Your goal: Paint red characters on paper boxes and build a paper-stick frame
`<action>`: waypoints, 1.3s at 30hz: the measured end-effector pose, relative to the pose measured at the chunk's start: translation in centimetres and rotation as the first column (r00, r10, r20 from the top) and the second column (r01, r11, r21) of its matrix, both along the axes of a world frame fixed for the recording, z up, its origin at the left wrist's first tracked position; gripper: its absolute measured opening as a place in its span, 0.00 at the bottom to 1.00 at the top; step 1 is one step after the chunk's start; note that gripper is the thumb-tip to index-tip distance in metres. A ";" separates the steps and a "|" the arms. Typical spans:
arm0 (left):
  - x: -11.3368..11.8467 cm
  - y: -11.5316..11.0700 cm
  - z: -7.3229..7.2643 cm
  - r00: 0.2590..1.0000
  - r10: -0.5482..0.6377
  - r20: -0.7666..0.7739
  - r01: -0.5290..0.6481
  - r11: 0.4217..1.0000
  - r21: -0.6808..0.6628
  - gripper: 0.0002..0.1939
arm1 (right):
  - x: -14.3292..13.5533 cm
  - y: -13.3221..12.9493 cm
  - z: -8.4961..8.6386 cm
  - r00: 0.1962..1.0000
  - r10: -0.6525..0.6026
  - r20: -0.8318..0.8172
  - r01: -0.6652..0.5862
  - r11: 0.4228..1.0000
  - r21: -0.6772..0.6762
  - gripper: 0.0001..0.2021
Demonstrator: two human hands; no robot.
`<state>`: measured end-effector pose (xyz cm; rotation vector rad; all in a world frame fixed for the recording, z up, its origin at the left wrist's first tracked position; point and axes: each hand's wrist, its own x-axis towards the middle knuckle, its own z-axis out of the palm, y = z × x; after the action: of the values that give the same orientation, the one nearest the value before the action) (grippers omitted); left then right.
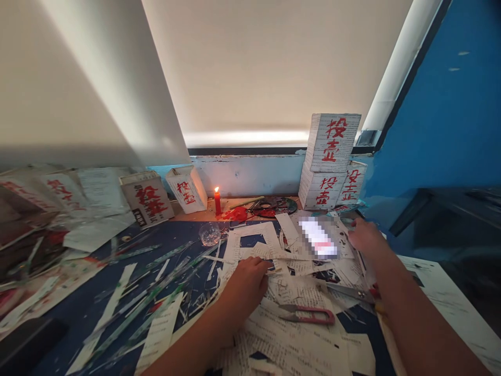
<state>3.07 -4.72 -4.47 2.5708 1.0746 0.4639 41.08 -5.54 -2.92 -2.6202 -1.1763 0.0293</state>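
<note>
My left hand (248,279) rests low over the loose printed papers, fingers bent and a little apart, beside a cut paper frame (235,240). At the right, my right hand (366,236) has its fingers drawn together at the edge of some papers (346,248); whatever is between the fingertips is hidden. Between the hands lies a lit phone (318,237), its screen blurred out. Thread snips (309,315) with a pink handle lie on the papers nearer to me. A pair of scissors (354,292) is partly covered by my right forearm.
A lit red candle (218,202) stands at the back, near a clear small dish (210,234). White paper boxes with red characters are stacked at right (332,143), and several more line the left, including one box (187,190). Paper strips (105,318) litter the blue surface.
</note>
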 end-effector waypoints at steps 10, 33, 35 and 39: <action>0.0 0.0 2.1 0.892 0.151 0.426 -0.010 0.949 -0.315 0.10 | -9.3 -1.3 3.3 0.710 0.637 -0.300 -0.637 0.763 0.112 0.15; -2.6 5.8 4.1 0.613 0.461 0.642 0.153 0.728 -0.669 0.17 | -19.4 -1.4 -0.6 0.359 0.925 -0.126 -0.904 0.378 0.198 0.10; -2.4 5.5 3.8 0.625 0.463 0.629 0.152 0.717 -0.680 0.15 | -19.5 -1.3 -0.7 0.393 0.910 -0.132 -0.884 0.414 0.215 0.09; -0.9 4.6 2.7 0.628 0.512 0.586 0.105 0.691 -0.716 0.12 | -18.7 -1.0 -0.1 0.500 0.847 -0.179 -0.796 0.531 0.291 0.06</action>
<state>2.19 -0.14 -1.76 1.3113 0.9627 0.8898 22.38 -6.58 -3.07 -1.5594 -2.0733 0.4756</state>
